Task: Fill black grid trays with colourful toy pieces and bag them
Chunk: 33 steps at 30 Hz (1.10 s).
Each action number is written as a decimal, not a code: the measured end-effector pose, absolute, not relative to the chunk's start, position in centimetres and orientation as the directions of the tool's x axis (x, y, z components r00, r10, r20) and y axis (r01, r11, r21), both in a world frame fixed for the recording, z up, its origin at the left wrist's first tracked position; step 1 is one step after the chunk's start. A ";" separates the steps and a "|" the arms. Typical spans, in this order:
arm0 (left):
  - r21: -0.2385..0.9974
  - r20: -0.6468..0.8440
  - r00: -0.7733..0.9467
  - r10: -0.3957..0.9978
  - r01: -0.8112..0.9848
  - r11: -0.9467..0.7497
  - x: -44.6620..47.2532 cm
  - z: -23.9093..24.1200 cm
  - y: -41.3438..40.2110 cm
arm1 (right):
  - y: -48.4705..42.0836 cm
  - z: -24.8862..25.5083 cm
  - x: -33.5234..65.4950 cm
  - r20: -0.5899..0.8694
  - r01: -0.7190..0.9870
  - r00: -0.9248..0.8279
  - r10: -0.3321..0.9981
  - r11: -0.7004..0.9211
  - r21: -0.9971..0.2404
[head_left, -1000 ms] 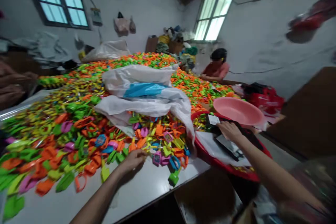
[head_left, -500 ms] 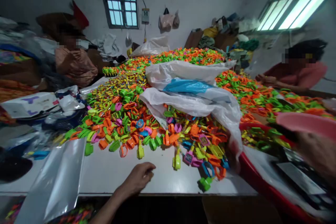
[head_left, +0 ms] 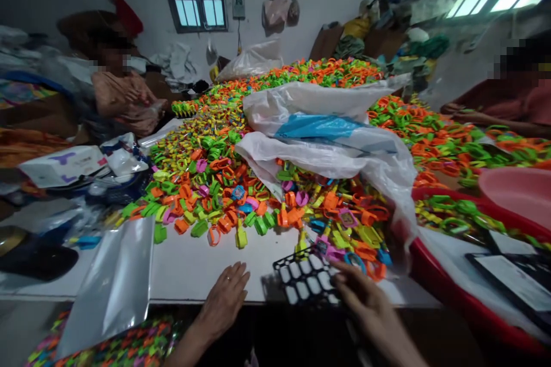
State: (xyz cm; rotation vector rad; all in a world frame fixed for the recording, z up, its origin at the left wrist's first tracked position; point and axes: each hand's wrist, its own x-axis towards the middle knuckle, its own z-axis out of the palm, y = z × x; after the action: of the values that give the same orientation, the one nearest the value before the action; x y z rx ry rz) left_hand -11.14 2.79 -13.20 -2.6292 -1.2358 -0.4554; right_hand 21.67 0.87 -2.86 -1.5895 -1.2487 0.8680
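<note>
My left hand (head_left: 226,295) lies on the white table (head_left: 185,266) near its front edge, palm down, fingers stretched out, a ring on one finger and nothing held. Gripped at its right side by my right hand (head_left: 368,301) is a thin black grid tray (head_left: 298,280) with rows of rounded rectangular openings. It hangs tilted over the table's front edge, just before the heap. That heap (head_left: 224,172) is of small plastic pieces like toy watches, in orange, green, yellow, pink and blue. Close to the tray lie a blue ring-shaped piece (head_left: 355,262) and several others.
A white plastic sack (head_left: 301,155) lies across the heap. At right stand a red basin (head_left: 434,264) with pieces and a black framed item (head_left: 512,281), and a pink basin (head_left: 516,195). A clear bag (head_left: 112,287) overhangs the edge at left. Two people (head_left: 124,97) (head_left: 512,103) sit at the sides.
My right hand has come from the red basin at right to the front middle, bringing the black grid tray. My left hand's curled fingers have straightened, and the camera view has shifted.
</note>
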 end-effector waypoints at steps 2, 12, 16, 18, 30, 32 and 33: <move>-0.093 0.389 0.603 0.696 0.778 -0.621 -15.3 -13.3 3.5 | 2.3 -6.1 16.5 -0.066 0.207 0.142 0.988 -0.095 -0.974; 0.058 0.597 0.290 0.748 0.914 -0.401 -17.0 -9.8 5.2 | 10.5 -4.9 8.8 0.280 0.791 -0.289 0.915 0.393 -0.469; 0.010 0.421 0.516 0.746 0.820 -0.573 -10.1 -11.0 2.7 | 17.2 -3.9 3.5 0.171 0.716 -0.671 0.721 0.690 -0.102; 0.035 0.382 0.480 0.790 0.846 -0.532 -8.8 -12.2 1.9 | 19.4 -4.4 2.1 0.118 0.675 -0.731 0.672 0.738 -0.019; 0.189 0.314 0.440 0.841 0.839 -0.510 -8.7 -12.4 1.4 | 9.4 -7.3 6.9 0.016 0.268 -0.171 0.985 0.062 -0.961; 0.185 0.306 0.443 0.843 0.841 -0.509 -8.5 -12.3 1.4 | 8.3 -8.3 6.3 -0.104 0.181 -0.127 0.986 -0.080 -0.980; 0.184 0.300 0.446 0.844 0.841 -0.510 -8.4 -12.3 1.4 | 8.2 -8.5 5.9 -0.139 0.139 -0.113 0.984 -0.123 -0.983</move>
State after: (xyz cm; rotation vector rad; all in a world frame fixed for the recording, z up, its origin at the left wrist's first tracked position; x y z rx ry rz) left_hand -8.41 1.43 -12.27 -2.6781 -1.5598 -0.5630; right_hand 5.86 8.24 -8.53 -1.3456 -1.3340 1.3348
